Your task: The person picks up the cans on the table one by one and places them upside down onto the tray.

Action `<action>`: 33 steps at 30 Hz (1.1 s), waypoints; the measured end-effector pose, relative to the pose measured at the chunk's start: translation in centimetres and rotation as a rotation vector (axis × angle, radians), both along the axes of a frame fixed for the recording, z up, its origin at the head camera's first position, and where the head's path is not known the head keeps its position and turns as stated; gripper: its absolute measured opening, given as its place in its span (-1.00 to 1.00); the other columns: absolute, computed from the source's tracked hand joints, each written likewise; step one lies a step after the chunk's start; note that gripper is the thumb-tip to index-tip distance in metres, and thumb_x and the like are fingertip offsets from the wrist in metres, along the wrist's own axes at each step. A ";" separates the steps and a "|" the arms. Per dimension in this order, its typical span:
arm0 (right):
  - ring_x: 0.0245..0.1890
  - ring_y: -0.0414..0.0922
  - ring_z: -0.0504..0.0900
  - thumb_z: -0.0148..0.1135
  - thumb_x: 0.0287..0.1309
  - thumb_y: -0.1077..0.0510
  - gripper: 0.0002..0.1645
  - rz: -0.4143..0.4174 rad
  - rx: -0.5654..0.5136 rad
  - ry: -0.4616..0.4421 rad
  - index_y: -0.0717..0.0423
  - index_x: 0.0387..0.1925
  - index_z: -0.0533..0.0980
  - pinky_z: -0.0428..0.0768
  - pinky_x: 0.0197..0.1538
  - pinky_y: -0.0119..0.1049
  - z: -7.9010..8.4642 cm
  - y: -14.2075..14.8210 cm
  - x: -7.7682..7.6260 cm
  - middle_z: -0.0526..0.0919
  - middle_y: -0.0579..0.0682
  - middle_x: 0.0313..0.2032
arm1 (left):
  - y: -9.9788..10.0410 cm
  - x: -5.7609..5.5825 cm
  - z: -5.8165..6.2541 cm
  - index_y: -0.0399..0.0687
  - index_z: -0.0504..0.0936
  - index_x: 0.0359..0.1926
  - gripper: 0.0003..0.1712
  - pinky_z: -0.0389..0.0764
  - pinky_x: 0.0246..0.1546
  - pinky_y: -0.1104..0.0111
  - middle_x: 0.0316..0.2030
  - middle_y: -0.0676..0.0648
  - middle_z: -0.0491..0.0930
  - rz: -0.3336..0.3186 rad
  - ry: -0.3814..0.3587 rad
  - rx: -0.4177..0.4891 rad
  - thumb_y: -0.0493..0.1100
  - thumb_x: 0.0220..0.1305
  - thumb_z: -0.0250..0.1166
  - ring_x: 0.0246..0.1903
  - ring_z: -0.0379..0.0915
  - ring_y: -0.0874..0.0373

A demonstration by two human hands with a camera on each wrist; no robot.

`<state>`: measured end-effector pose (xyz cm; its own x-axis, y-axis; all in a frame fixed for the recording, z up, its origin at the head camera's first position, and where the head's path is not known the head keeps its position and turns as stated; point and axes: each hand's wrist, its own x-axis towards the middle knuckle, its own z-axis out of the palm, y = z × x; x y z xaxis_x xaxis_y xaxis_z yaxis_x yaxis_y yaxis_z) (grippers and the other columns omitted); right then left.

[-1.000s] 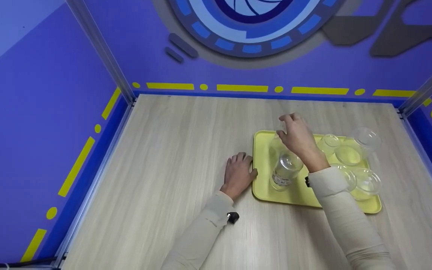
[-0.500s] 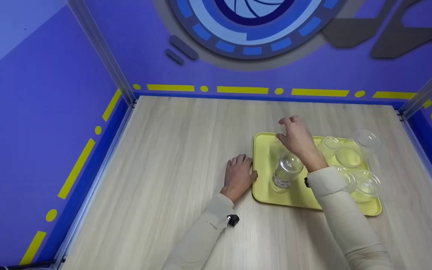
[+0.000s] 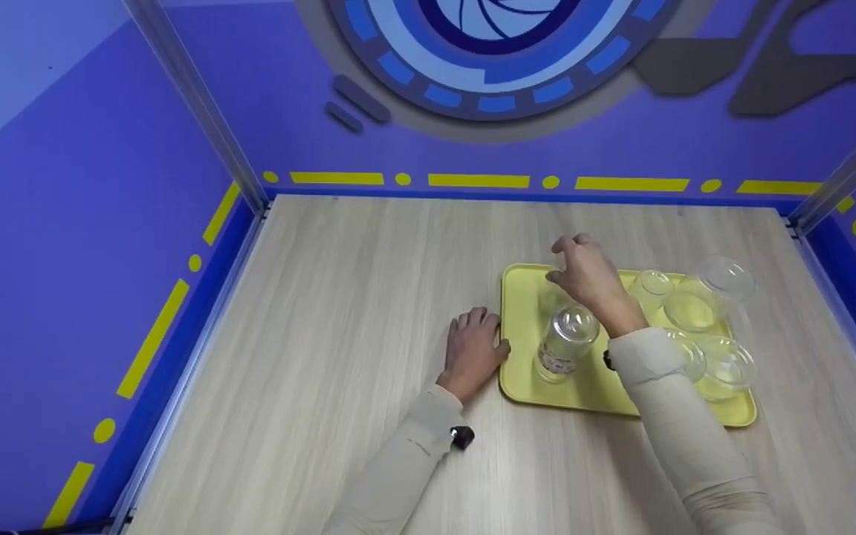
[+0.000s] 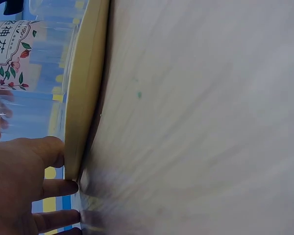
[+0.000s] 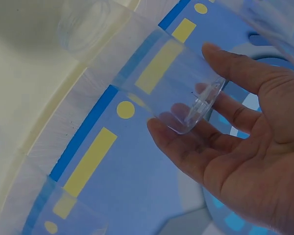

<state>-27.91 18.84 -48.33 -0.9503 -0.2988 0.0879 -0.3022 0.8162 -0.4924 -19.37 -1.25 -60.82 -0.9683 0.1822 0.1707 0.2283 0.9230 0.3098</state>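
Observation:
In the head view my right hand is above the back left part of a yellow tray. The right wrist view shows its thumb and curled fingers round the base end of a clear plastic cup; the cup's mouth points down to the tray. My left hand lies at the tray's left edge, fingers spread and fairly straight, thumb against the rim. Between the hands a clear jar stands on the tray. It bears a printed label with flowers.
At the tray's right side stand several clear cups, among them a small cup and a wide cup. Another wide clear cup is at the back right corner. Blue-purple panels wall the wooden table.
The head view has shifted very slightly. Both hands, the tray and the cups keep nearly the same places.

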 end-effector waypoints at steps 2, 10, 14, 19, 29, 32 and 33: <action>0.08 0.42 0.56 0.51 0.18 0.34 -0.48 0.001 0.003 -0.006 0.48 0.11 0.53 0.53 0.18 0.27 -0.1 -0.1 -0.2 0.52 0.50 0.07 | 0.0 0.0 -0.1 -0.02 0.67 0.16 -0.57 0.45 0.19 0.04 0.21 -0.12 0.55 0.005 0.013 0.015 0.07 0.39 0.35 0.17 0.45 -0.10; 0.07 0.40 0.59 0.54 0.15 0.33 -0.45 -0.002 0.027 -0.034 0.46 0.12 0.54 0.57 0.15 0.25 -0.4 -0.1 -0.6 0.54 0.46 0.07 | 0.0 0.4 -0.2 -0.04 0.68 0.17 -0.57 0.43 0.25 0.00 0.24 -0.15 0.55 0.009 0.005 0.046 0.04 0.40 0.36 0.22 0.44 -0.11; 0.07 0.41 0.59 0.57 0.11 0.32 -0.44 0.006 0.041 -0.011 0.44 0.11 0.55 0.57 0.15 0.26 -0.4 -0.1 -0.8 0.55 0.46 0.07 | 0.0 0.1 -0.2 -0.01 0.67 0.17 -0.59 0.41 0.27 0.00 0.25 -0.13 0.54 0.015 -0.001 0.045 0.05 0.42 0.34 0.23 0.43 -0.09; 0.09 0.40 0.58 0.59 0.13 0.28 -0.41 0.014 0.051 -0.035 0.43 0.13 0.54 0.57 0.15 0.26 -0.5 -0.2 -0.8 0.54 0.45 0.08 | -0.1 0.2 -0.4 -0.01 0.66 0.19 -0.58 0.40 0.28 0.00 0.27 -0.11 0.53 0.022 -0.040 0.046 0.06 0.44 0.33 0.25 0.41 -0.07; 0.09 0.40 0.58 0.57 0.16 0.24 -0.39 0.009 0.036 -0.033 0.43 0.16 0.53 0.55 0.16 0.26 -0.7 0.1 -1.2 0.54 0.44 0.08 | -0.1 0.0 -0.5 -0.01 0.67 0.22 -0.56 0.36 0.34 -0.03 0.28 -0.12 0.53 0.016 -0.047 0.062 0.06 0.43 0.32 0.28 0.40 -0.08; 0.07 0.38 0.59 0.57 0.17 0.22 -0.37 0.001 0.037 -0.052 0.43 0.18 0.52 0.56 0.14 0.24 -0.5 0.1 -1.2 0.54 0.42 0.07 | 0.0 0.0 -0.5 -0.01 0.67 0.21 -0.55 0.37 0.34 -0.05 0.29 -0.13 0.53 0.014 -0.044 0.063 0.06 0.42 0.34 0.29 0.40 -0.09; 0.07 0.37 0.60 0.57 0.18 0.21 -0.36 -0.004 0.039 -0.057 0.43 0.19 0.52 0.57 0.14 0.24 -0.5 0.2 -1.2 0.54 0.41 0.07 | 0.0 0.0 -0.5 -0.02 0.67 0.22 -0.55 0.36 0.34 -0.05 0.30 -0.14 0.53 0.012 -0.047 0.062 0.06 0.43 0.34 0.30 0.40 -0.10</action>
